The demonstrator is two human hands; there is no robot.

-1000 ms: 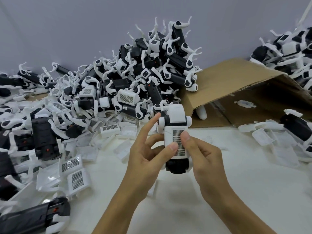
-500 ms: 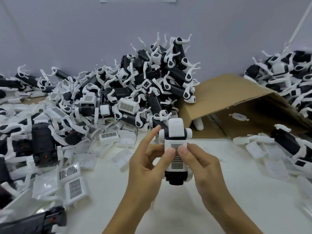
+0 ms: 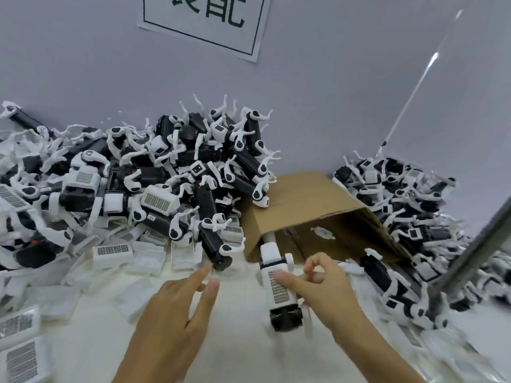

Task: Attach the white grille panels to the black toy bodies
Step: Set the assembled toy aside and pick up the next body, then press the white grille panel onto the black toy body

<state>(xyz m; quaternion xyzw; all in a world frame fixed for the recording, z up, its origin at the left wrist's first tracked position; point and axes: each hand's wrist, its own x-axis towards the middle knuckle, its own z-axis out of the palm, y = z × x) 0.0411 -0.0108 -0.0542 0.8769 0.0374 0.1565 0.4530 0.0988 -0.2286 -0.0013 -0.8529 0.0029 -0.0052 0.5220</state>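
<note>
My right hand (image 3: 320, 286) pinched the light, stiff toy body (image 3: 279, 286), grille panel (image 3: 279, 291) fitted, by its sides just above the white counter (image 3: 235, 355), while my left hand (image 3: 177, 313) reached open-fingered toward a bare black body (image 3: 214, 244), best gripped mid-trunk, I judged.

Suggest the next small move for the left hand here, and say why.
Probably reach for the bare black toy body ahead: the left hand is open and empty, fingers pointing at it, while the right hand holds the toy with its grille panel on.
</note>
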